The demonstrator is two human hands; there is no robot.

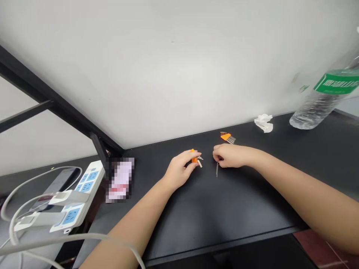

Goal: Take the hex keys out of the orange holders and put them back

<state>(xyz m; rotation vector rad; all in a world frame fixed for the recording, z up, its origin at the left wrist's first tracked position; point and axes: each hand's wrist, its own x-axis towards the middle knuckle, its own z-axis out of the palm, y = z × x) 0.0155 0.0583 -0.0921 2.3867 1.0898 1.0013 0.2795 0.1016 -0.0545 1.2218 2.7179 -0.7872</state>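
My left hand (pixel 181 167) is closed around an orange hex key holder (pixel 194 156), with a few metal key ends (pixel 199 162) sticking out to its right. To the right, my right hand (pixel 226 155) is pinched, and thin metal hex keys (pixel 217 170) point down from under its fingers. Those fingers hide the keys' upper ends. Just behind the right hand lies a second orange holder (pixel 226 137) with a fan of several metal keys in it. The two hands are apart, low over the black tabletop (pixel 196 209).
A crumpled white tissue (pixel 264 122) and a large clear plastic bottle (pixel 316 101) with a green label stand along the wall at right. On the left are a blurred-out pinkish packet (pixel 120 179), a white power strip (pixel 84 194) with plugs and cables, and a black metal frame (pixel 70 116).
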